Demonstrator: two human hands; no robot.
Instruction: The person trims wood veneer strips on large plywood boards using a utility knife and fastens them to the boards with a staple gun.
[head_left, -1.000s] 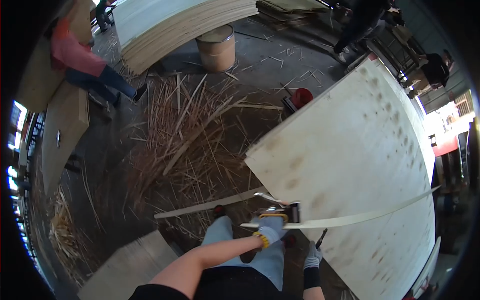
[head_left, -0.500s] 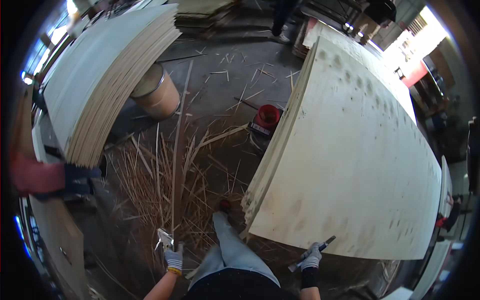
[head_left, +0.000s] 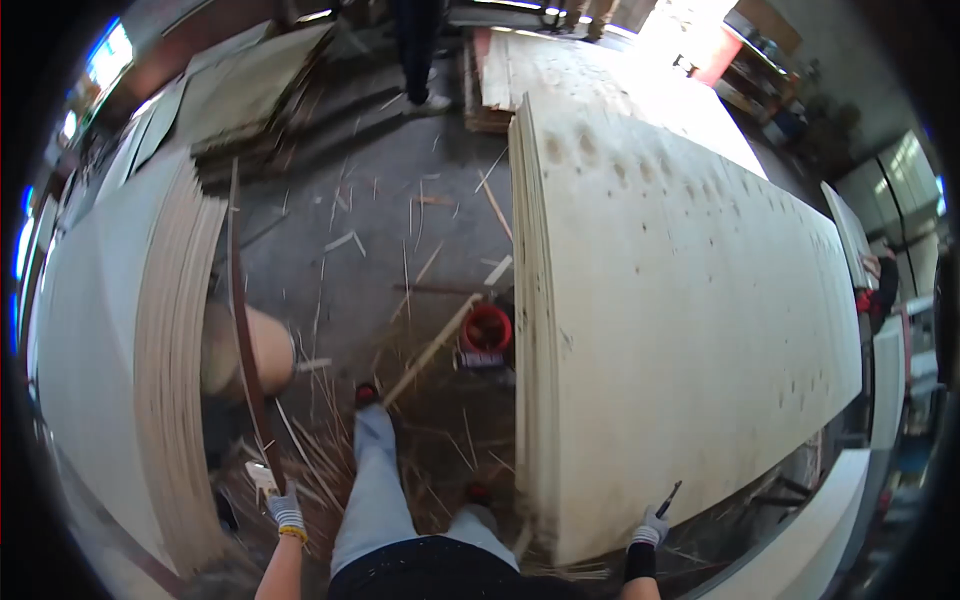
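Note:
My left hand (head_left: 287,508), in a striped glove with a yellow cuff, is closed around the lower end of a long, thin brown wood strip (head_left: 246,360). A small white-and-silver object (head_left: 262,478) is at the same hand; its kind is unclear. The strip rises past the left stack of thin wood sheets (head_left: 100,300). Gloved too, my right hand (head_left: 648,530) grips a slim, dark knife-like tool (head_left: 672,494) pointing up and right. This hand is beside the near edge of the large right stack of pale wood sheets (head_left: 680,320), whose top sheet has dark knots.
Between the stacks, wood slivers (head_left: 320,450) litter the floor around my feet. A red bucket (head_left: 487,330) stands against the right stack, and a tan drum (head_left: 268,350) by the left one. One person (head_left: 415,50) stands ahead; another person (head_left: 882,285) is at far right.
My view has shifted and I have stepped forward between the stacks. The wood strip has come along in my left hand, and the tool stays in my right hand.

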